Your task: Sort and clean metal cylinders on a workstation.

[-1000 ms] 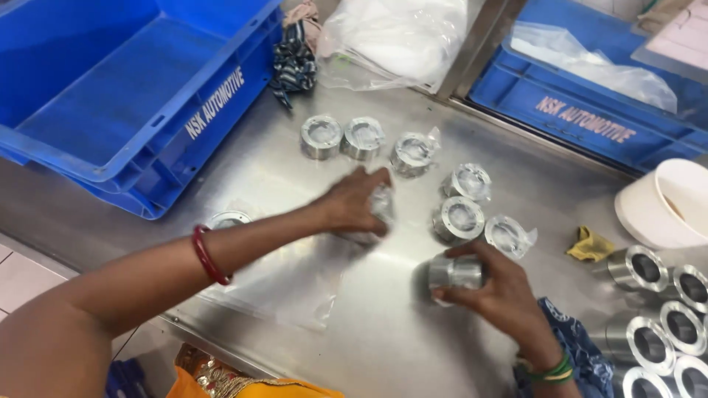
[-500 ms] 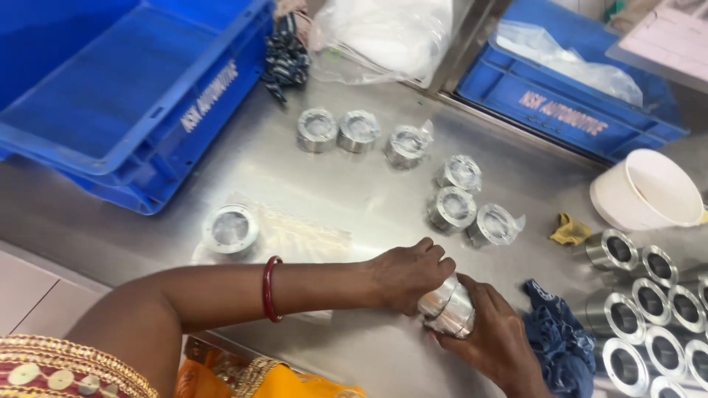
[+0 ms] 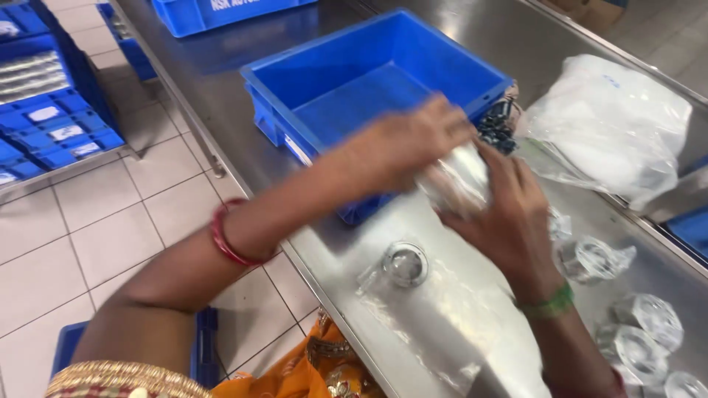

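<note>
Both of my hands hold one shiny metal ring part wrapped in clear plastic (image 3: 459,180), lifted above the steel table (image 3: 346,258). My left hand (image 3: 409,140) covers it from the top left and my right hand (image 3: 509,214) cups it from below and the right. The hands are blurred by motion. Just below them a bare metal ring (image 3: 405,263) lies on a flat clear plastic bag (image 3: 435,302). Behind the hands stands an open blue plastic crate (image 3: 376,81).
Several plastic-wrapped metal rings (image 3: 594,258) lie at the right on the table. A bulging white plastic bag (image 3: 612,125) sits at the back right, with a dark bundle (image 3: 495,125) beside it. Blue crates (image 3: 51,118) stand on the tiled floor at the left.
My view has swung left, bringing the floor and the blue crate into sight. Both hands have lifted the wrapped ring off the table and carried it towards the crate.
</note>
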